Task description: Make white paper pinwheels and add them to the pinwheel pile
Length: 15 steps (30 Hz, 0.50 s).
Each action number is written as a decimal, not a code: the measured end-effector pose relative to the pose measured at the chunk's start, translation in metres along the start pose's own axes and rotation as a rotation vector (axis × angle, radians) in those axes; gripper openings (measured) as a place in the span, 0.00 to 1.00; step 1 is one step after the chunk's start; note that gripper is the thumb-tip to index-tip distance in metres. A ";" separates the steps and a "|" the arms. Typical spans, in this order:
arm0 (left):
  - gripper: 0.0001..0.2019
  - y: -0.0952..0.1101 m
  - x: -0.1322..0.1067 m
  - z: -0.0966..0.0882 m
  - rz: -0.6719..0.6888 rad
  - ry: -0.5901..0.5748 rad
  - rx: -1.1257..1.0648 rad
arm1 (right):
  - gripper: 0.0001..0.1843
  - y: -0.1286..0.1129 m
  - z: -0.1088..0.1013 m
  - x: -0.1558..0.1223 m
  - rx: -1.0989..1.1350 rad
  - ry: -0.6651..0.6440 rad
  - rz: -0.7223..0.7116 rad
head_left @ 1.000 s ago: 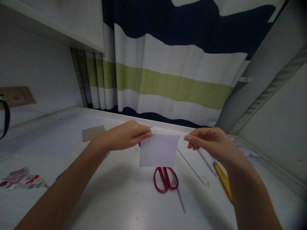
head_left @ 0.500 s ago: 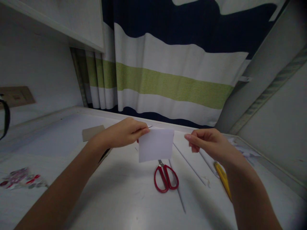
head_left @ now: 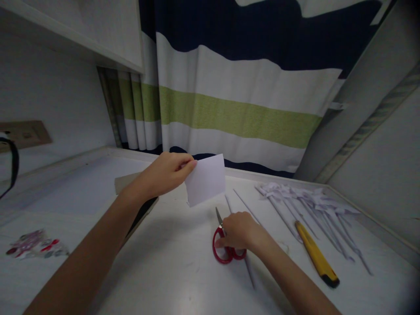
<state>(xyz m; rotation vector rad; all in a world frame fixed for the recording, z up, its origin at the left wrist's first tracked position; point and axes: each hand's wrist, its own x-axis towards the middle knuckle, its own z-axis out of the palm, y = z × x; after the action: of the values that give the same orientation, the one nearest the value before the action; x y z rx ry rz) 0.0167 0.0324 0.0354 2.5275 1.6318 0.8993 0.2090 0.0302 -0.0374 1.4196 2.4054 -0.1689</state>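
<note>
A small white paper (head_left: 206, 180) hangs tilted above the table, its upper left corner pinched between the thumb and fingers of my left hand (head_left: 173, 172). My right hand (head_left: 239, 230) is down on the red-handled scissors (head_left: 222, 254), which lie on the table with the blades pointing away from me. Its thumb rests over the left handle loop and its curled fingers cover the pivot and part of the right loop. A thin paper stick (head_left: 250, 273) runs beneath the scissors and the right hand.
Right of the hands lie a yellow utility knife (head_left: 315, 251) and several white paper pinwheels on sticks (head_left: 305, 199). At left are small wrapped beads (head_left: 33, 245) and a dark-edged board (head_left: 141, 218) under the left arm. A striped curtain (head_left: 229, 109) hangs behind.
My right hand has come down and left from beside the paper onto the scissors. My left hand has drawn the paper slightly up and left, tilting it.
</note>
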 end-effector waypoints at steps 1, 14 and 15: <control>0.13 0.000 0.000 0.000 0.000 -0.002 -0.006 | 0.15 -0.001 0.003 0.003 -0.004 -0.024 0.016; 0.13 -0.012 -0.003 -0.001 -0.003 -0.174 -0.269 | 0.11 0.058 0.008 0.033 0.560 0.005 0.089; 0.13 -0.012 -0.003 -0.002 -0.008 -0.178 -0.276 | 0.11 0.065 0.006 0.032 0.662 0.046 0.079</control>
<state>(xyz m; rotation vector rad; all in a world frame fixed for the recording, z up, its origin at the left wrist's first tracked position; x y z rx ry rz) 0.0046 0.0348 0.0319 2.3367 1.3622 0.8087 0.2525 0.0873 -0.0497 1.7862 2.4316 -0.9957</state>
